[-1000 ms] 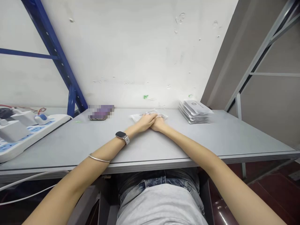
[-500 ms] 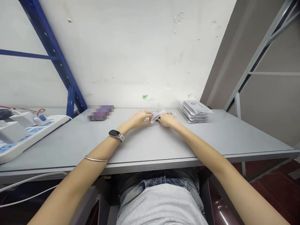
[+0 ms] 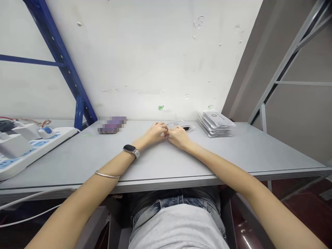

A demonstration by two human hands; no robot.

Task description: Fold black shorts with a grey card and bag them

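Observation:
A white printed packet (image 3: 178, 123) lies at the back middle of the table, partly behind my hands. Something black shows at its right end; I cannot make out what it is. My left hand (image 3: 156, 132) is closed, its fingertips pinching the packet's near left edge. Against those fingertips, my right hand (image 3: 179, 137) is closed on the same edge, its fingers bent and partly hidden. To the right stands a stack of several similar white packets (image 3: 215, 123), with a round print on the top one.
A purple phone-like object (image 3: 112, 125), blurred out, lies at the back left of the grey table (image 3: 77, 155). A white power strip (image 3: 38, 148) with plugged-in adapters sits at the left edge. Behind is a white wall (image 3: 145, 55), with a blue metal frame (image 3: 66, 69) at left.
My right hand has come out from the packet's opening and moved left and nearer, beside my left fingertips. The packet lies flatter, and its black content shows at the right.

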